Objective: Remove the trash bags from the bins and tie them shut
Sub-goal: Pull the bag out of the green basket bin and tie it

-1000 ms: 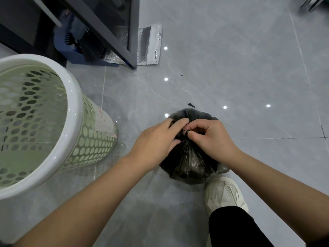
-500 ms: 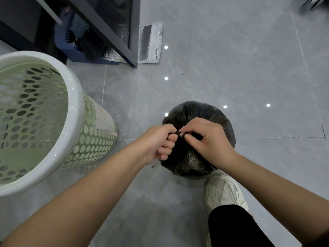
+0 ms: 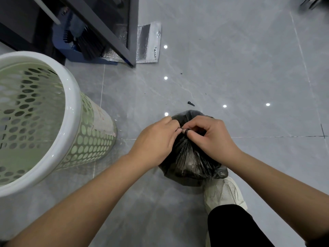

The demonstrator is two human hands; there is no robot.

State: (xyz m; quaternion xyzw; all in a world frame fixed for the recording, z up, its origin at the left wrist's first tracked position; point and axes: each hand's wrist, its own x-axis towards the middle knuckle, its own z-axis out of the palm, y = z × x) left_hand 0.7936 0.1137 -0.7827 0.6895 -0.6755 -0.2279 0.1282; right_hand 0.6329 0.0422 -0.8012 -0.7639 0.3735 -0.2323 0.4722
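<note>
Bag (image 3: 191,163): black, out of the bin, standing on the floor (image 3: 231,72) just ahead of a white shoe (image 3: 225,194). The neck is gathered to a point so it can be knotted.
Right hand (image 3: 212,138): pinches the twisted neck, with a loop of plastic round one fingertip.
Left hand (image 3: 154,139): fingers curled on the bag's neck, kept close, likely to draw the knot tight.
Bin (image 3: 71,111): green, perforated, white-rimmed and unlined, near on the left.
Knot: judged unfinished.
</note>
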